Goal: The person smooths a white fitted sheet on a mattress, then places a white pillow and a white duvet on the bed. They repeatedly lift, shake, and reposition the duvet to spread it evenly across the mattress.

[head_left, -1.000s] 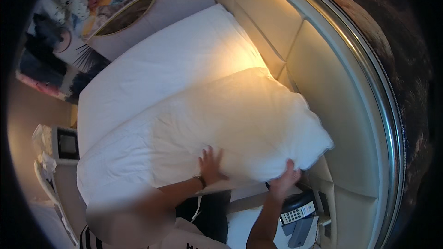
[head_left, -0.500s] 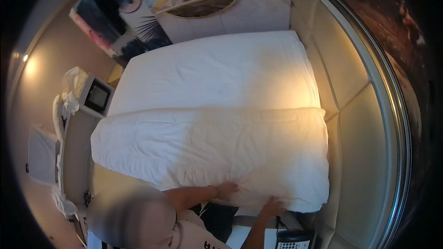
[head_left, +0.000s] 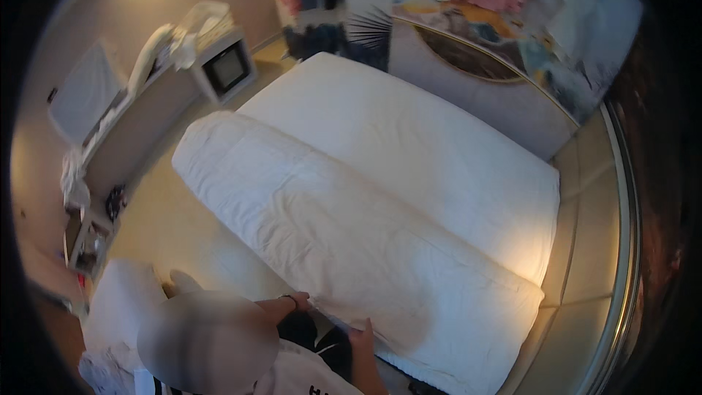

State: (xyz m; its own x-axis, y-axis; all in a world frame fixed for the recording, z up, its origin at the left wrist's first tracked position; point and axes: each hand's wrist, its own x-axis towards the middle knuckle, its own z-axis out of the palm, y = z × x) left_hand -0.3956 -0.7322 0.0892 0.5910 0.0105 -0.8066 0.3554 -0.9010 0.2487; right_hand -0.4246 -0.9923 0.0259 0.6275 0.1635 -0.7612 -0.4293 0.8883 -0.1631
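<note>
A thick white duvet [head_left: 322,227] lies folded along the near side of the bed, its surface creased. Its near edge hangs between me and the bed. My left hand [head_left: 298,300], with a dark band at the wrist, is closed at that edge; its fingertips are partly hidden. My right hand [head_left: 360,333] grips the same edge farther right, thumb on top and the other fingers out of sight. Past the fold lies a smooth white bed sheet [head_left: 409,132], which neither hand touches.
The padded headboard [head_left: 585,227] stands at the right. A low cabinet [head_left: 219,66] and a shelf holding white cloths line the left wall. Pale floor [head_left: 183,227] shows left of the bed. White bedding [head_left: 124,300] is heaped at the lower left, near me.
My view has turned, so the bed now slants down to the right. Both hands have shifted left in the picture, from lying on the duvet's near side to holding its edge.
</note>
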